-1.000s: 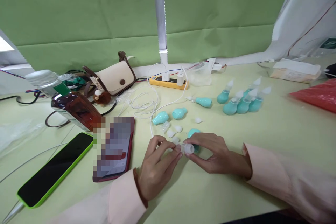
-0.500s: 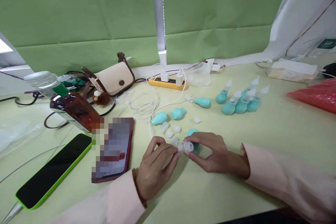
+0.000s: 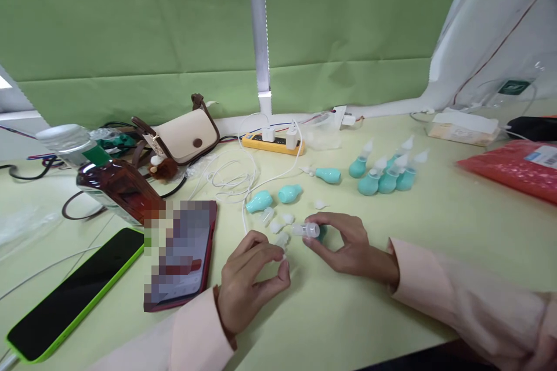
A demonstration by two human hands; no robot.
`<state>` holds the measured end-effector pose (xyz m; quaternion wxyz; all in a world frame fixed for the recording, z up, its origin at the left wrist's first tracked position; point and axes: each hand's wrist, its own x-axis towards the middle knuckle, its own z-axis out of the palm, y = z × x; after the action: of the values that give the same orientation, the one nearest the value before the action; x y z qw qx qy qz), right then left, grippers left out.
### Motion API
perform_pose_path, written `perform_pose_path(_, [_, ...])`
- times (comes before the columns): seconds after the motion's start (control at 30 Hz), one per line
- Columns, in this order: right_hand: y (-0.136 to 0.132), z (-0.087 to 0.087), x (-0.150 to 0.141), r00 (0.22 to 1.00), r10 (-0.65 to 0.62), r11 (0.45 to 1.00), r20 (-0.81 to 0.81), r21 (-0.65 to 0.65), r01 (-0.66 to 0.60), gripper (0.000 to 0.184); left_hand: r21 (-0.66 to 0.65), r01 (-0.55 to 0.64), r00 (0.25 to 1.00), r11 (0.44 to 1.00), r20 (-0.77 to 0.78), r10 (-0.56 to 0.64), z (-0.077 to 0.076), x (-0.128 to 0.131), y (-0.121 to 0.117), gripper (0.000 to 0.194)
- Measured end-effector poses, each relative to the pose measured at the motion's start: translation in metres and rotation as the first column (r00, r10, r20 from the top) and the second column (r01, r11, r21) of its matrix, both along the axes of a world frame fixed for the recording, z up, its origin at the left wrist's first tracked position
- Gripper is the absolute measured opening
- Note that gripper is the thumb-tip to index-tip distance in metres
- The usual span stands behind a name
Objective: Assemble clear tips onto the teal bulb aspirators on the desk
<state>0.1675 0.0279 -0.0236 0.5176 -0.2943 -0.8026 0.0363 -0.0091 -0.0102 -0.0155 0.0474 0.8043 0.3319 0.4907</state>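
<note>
Head view; short tube (image 3: pixel 301 229), colourless, translucent, round-rimmed

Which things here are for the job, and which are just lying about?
Probably for the job:
clear tube in the right hand
teal bulbs
small white pieces

Just lying about, it seems:
phones
handbag
bottle
yellow power strip
red packet

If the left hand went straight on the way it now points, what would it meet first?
The white tip right at its fingertips first, it seems; beyond that, the clear tube in the right hand, though depth is unclear.
</note>
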Motion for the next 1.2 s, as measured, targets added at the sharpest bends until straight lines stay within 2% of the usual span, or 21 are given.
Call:
perform_pose_path(0.17, [0.017, 0.001, 0.007, 0.998, -0.065, 0.998, 0.018, 0.023, 0.064, 0.02, -0.064, 0.049, 0.981, 0.997, -0.184, -0.06, -0.015, -0.002, 0.005, 0.011])
perform_pose_path(0.27, [0.034, 0.0, 0.014, 0.989, -0.13, 0.992, 0.069, 0.008, 0.13, 0.02, -0.099, 0.017, 0.963, 0.995, -0.268, -0.043, -0.02, -0.004, 0.008, 0.011])
perform_pose_path(0.37, [0.05, -0.002, 0.021, 0.975, -0.171, 0.984, 0.141, -0.02, 0.176, 0.02, -0.103, -0.019, 0.953, 0.995, -0.303, -0.013, -0.021, -0.004, 0.009, 0.015])
perform_pose_path(0.47, [0.058, -0.007, 0.024, 0.966, -0.15, 0.984, 0.209, -0.062, 0.166, 0.02, -0.108, -0.037, 0.946, 0.993, -0.324, 0.0, -0.022, -0.004, 0.01, 0.018])
perform_pose_path(0.63, [0.06, -0.013, 0.024, 0.953, -0.129, 0.981, 0.275, -0.107, 0.164, 0.022, -0.11, -0.055, 0.941, 0.992, -0.338, 0.015, -0.023, -0.004, 0.008, 0.018])
perform_pose_path(0.77, [0.06, -0.012, 0.024, 0.953, -0.136, 0.982, 0.271, -0.09, 0.166, 0.022, -0.118, -0.058, 0.94, 0.991, -0.34, 0.015, -0.025, -0.005, 0.007, 0.018])
perform_pose_path(0.93, [0.069, -0.001, 0.035, 0.959, -0.211, 0.977, 0.188, 0.021, 0.21, 0.018, -0.091, -0.064, 0.936, 0.994, -0.351, 0.028, -0.025, -0.006, 0.007, 0.02])
perform_pose_path(1.07, [0.082, 0.009, 0.055, 0.953, -0.289, 0.95, 0.091, 0.15, 0.273, 0.018, -0.09, -0.072, 0.927, 0.993, -0.372, 0.033, -0.023, -0.005, 0.006, 0.02])
perform_pose_path(1.13, [0.088, 0.015, 0.066, 0.924, -0.374, 0.9, 0.083, 0.272, 0.34, 0.019, -0.09, -0.076, 0.928, 0.993, -0.37, 0.038, -0.022, -0.005, 0.006, 0.02])
perform_pose_path(1.2, [0.092, 0.021, 0.076, 0.876, -0.476, 0.828, 0.075, 0.375, 0.418, 0.019, -0.091, -0.075, 0.931, 0.993, -0.363, 0.037, -0.022, -0.005, 0.005, 0.02])
